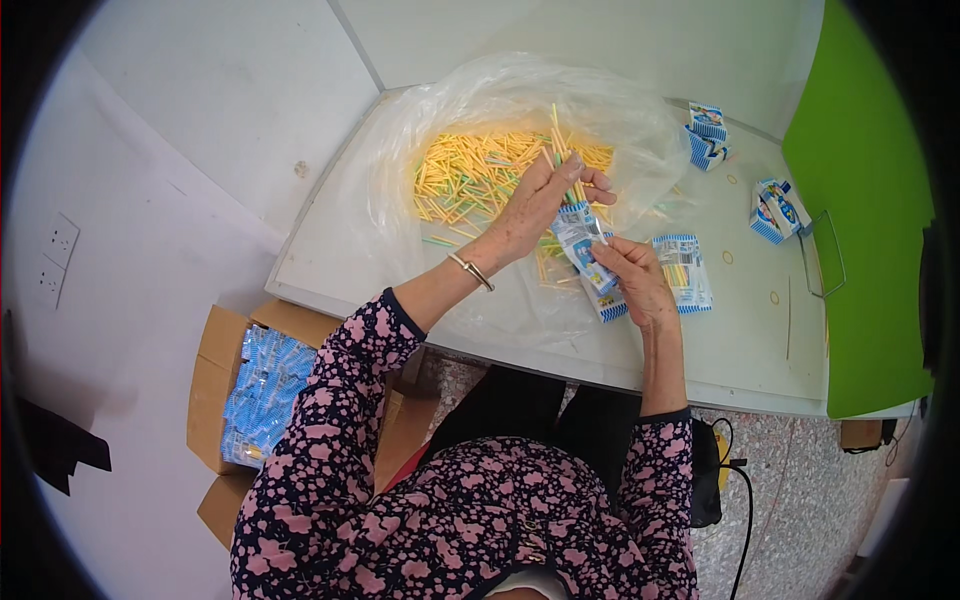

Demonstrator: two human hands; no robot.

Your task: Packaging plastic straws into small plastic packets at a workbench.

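While hands (535, 205) (643, 283) hold sticks (557, 138) and packet (577, 232) | sticks' lower ends hidden

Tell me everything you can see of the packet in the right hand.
The packet is small and oblong, of shiny, plastic-looking film printed in blue and white, with a striped band at its upper end. It slants, that end leaning toward the left hand. The right hand grips its right side, thumb on the printed face. Sticks in the left hand meet its upper end; how far in they reach is hidden.
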